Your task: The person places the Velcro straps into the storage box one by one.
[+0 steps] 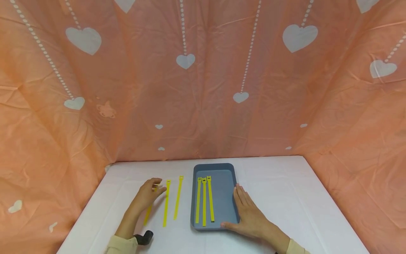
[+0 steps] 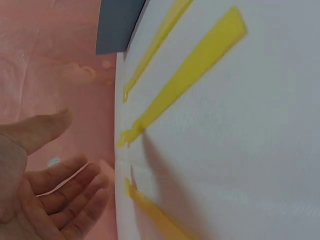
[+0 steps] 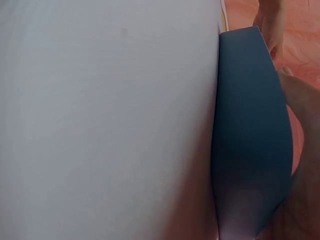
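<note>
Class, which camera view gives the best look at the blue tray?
The head view: the whole blue tray shows from above, with three yellow ties inside and the right hand against its right side. The right wrist view shows only its outer wall close up; the left wrist view catches just one corner.

Table cover (image 1: 301, 197): white cloth, faintly creased, filling the lower middle of the frame.
Backdrop (image 1: 203, 106): salmon-pink sheet, wrinkled, hung behind the table and down both sides.
Backdrop pattern (image 1: 299, 37): white hearts on dotted white strings, large ones toward the top.
Small black object (image 1: 144, 237): lower left of centre, at the table's near edge; too small to identify.
</note>
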A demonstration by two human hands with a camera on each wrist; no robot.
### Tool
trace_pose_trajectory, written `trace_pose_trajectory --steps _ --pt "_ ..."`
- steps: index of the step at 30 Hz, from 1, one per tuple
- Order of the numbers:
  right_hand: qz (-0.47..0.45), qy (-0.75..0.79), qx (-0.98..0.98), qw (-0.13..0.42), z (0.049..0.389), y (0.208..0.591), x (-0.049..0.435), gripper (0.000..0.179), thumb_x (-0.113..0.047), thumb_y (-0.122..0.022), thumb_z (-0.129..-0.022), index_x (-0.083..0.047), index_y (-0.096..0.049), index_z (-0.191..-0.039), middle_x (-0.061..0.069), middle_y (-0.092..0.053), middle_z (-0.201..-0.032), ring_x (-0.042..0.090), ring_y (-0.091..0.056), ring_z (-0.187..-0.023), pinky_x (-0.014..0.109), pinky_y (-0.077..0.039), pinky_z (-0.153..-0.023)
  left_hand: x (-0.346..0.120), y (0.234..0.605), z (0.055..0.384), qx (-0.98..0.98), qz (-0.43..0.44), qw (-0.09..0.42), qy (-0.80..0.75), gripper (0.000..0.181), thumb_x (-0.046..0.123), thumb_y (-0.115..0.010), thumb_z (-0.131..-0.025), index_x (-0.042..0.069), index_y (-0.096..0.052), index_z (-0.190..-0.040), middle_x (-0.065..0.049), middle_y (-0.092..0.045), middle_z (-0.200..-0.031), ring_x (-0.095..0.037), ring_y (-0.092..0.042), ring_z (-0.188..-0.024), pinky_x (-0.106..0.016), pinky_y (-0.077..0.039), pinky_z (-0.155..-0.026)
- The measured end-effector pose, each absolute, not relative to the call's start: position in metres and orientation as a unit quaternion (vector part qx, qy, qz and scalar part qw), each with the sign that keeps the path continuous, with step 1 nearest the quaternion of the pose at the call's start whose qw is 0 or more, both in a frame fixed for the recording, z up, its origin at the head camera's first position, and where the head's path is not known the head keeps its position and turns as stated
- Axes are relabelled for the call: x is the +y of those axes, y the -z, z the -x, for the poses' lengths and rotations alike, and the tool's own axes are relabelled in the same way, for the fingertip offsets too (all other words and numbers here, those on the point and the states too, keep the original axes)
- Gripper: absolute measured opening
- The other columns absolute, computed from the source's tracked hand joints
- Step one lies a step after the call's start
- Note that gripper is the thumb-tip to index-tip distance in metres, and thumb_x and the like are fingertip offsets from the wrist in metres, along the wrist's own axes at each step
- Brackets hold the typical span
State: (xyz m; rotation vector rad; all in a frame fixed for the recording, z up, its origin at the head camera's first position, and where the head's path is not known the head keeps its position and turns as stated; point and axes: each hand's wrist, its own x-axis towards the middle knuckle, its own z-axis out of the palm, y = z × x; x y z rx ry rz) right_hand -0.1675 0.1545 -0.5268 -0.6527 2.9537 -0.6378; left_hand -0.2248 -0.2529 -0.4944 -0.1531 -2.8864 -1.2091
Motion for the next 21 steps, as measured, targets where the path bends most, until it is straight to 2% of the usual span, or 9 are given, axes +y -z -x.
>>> trace_pose_trajectory --steps 6,13,21 --pt "0.217 0.205 0.954 0.021 0.168 0.527 0.155 0.135 -0.084 -0.068 -0.085 0.009 -0.016 -0.167 0.024 -0.007 -0.178 0.037 -0.008 -0.166 0.053 -0.015 -0.133 -0.264 0.497 0.232 -0.92 0.015 -0.012 0.392 0.049 0.017 -0.074 -0.103 -0.011 -0.058 -0.14 -0.031 -0.064 -0.136 -0.05 -0.062 -0.126 -0.06 -0.055 -0.104" --pt "0.22 0.21 0.952 0.019 0.168 0.527 0.155 0.134 -0.083 -0.068 -0.085 0.01 -0.017 -0.167 0.026 -0.007 -0.178 0.039 -0.009 -0.166 0.052 -0.015 -0.133 -0.273 0.499 0.237 -0.926 0.002 -0.002 0.378 0.048 0.012 -0.077 -0.099 -0.015 -0.059 -0.134 -0.029 -0.069 -0.125 -0.045 -0.067 -0.116 -0.056 -0.056 -0.1" --pt "0.22 0.21 0.952 0.016 0.168 0.528 0.156 0.134 -0.084 -0.066 -0.086 0.01 -0.017 -0.167 0.025 -0.008 -0.178 0.04 -0.01 -0.165 0.053 -0.016 -0.133 -0.281 0.502 0.245 -0.923 0.001 -0.018 0.385 0.045 0.011 -0.078 -0.098 -0.017 -0.061 -0.13 -0.028 -0.071 -0.118 -0.044 -0.067 -0.111 -0.057 -0.056 -0.099"
